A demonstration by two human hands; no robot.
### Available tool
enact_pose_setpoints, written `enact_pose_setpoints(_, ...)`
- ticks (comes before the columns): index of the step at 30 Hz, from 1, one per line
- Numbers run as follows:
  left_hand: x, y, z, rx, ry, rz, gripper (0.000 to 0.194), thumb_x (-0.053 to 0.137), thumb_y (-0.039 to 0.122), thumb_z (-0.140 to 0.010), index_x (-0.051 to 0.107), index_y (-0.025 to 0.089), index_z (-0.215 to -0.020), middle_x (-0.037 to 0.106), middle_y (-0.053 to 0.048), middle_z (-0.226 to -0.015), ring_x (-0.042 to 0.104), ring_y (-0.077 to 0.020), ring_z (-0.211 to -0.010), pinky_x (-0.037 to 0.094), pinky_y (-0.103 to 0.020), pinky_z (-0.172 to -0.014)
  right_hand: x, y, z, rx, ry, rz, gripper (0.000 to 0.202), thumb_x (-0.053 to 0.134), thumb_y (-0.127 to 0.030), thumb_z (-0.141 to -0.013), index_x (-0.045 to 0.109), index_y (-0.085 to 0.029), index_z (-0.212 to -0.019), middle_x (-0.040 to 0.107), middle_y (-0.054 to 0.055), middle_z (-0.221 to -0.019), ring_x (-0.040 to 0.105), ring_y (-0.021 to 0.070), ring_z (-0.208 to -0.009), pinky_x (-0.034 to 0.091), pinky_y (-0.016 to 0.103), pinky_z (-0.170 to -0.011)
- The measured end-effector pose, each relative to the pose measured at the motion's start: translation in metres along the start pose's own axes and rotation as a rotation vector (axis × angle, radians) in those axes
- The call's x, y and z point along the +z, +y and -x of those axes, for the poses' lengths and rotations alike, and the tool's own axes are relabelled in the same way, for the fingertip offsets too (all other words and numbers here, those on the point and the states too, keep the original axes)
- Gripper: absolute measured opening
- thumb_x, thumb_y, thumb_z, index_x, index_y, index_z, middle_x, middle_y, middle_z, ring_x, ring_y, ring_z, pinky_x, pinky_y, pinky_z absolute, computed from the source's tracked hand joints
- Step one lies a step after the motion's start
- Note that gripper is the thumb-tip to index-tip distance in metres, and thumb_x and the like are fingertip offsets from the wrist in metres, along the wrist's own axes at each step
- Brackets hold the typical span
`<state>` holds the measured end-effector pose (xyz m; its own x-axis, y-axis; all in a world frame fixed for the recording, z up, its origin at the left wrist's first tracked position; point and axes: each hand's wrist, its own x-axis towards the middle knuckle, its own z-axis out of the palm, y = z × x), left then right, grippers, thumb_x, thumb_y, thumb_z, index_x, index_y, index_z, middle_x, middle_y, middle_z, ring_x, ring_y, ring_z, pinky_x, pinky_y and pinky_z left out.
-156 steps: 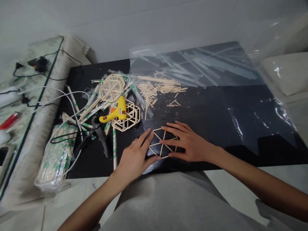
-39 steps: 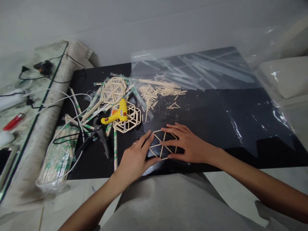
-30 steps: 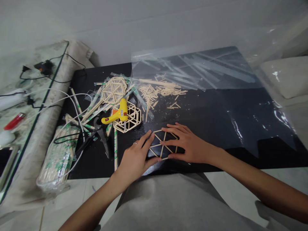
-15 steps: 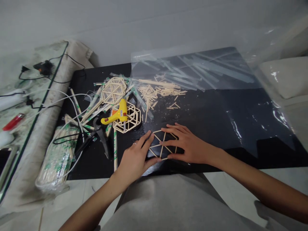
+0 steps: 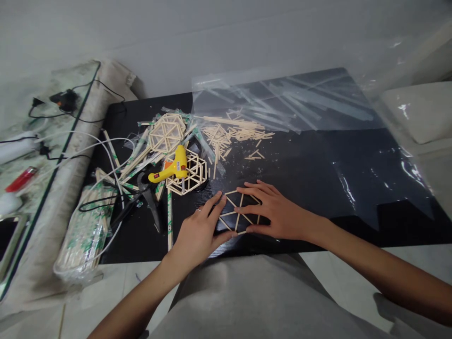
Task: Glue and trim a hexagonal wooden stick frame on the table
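Observation:
A flat frame of thin wooden sticks [image 5: 236, 214], divided into triangles by spokes meeting in the middle, lies on the black tabletop in front of me. My left hand [image 5: 200, 230] grips its left side, the thumb at the near edge and the fingertips at the upper left. My right hand [image 5: 274, 211] spans the right side, fingers spread over the sticks and thumb near the bottom edge. Both hands cover parts of the outline. Left of the frame, a yellow glue gun [image 5: 173, 168] rests on another stick lattice [image 5: 194, 178].
Behind the glue gun lies a second finished-looking stick lattice [image 5: 165, 133]. Cut stick pieces [image 5: 222, 136] are heaped near clear plastic sheeting [image 5: 282, 101]. Black-handled pliers [image 5: 150, 200], wrapped chopsticks [image 5: 84, 226] and a white cable [image 5: 115, 167] are at left. A red lighter [image 5: 21, 179] lies on the glass surface.

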<state>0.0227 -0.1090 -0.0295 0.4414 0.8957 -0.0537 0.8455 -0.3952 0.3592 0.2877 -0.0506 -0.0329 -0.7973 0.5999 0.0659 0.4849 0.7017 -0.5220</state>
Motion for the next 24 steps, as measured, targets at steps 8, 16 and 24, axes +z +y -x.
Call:
enact_pose_setpoints(8, -0.0002, 0.0006, -0.0001, 0.0, 0.002, -0.011, 0.079, 0.062, 0.062, -0.095, 0.039, 0.02, -0.158, 0.048, -0.017, -0.16, 0.065, -0.0333, -0.129, 0.064, -0.047, -0.094, 0.0, 0.0001, -0.0002, -0.006, -0.02, 0.039, 0.047, 0.073, -0.05, -0.094, 0.069, -0.034, -0.137, 0.046, 0.012, -0.161, 0.04, 0.0364, -0.152, 0.033, 0.067, -0.122)
enact_pose_setpoints(16, -0.0006, 0.0013, -0.0007, -0.005, -0.006, -0.018, 0.078, 0.061, 0.063, -0.095, 0.038, 0.022, -0.158, 0.047, -0.017, -0.16, 0.067, -0.0327, -0.127, 0.064, -0.045, -0.092, 0.0001, -0.0003, -0.0008, -0.003, -0.012, 0.014, 0.046, 0.073, -0.049, -0.094, 0.069, -0.033, -0.137, 0.047, 0.012, -0.161, 0.04, 0.0364, -0.152, 0.031, 0.066, -0.123)
enact_pose_setpoints(24, -0.0008, 0.0007, -0.0005, 0.002, -0.012, -0.026, 0.078, 0.06, 0.063, -0.095, 0.038, 0.021, -0.157, 0.047, -0.016, -0.161, 0.067, -0.0324, -0.126, 0.064, -0.046, -0.092, 0.0001, -0.0005, -0.0004, -0.007, -0.024, 0.04, 0.047, 0.072, -0.05, -0.094, 0.068, -0.033, -0.138, 0.046, 0.012, -0.162, 0.04, 0.0361, -0.152, 0.032, 0.066, -0.123)
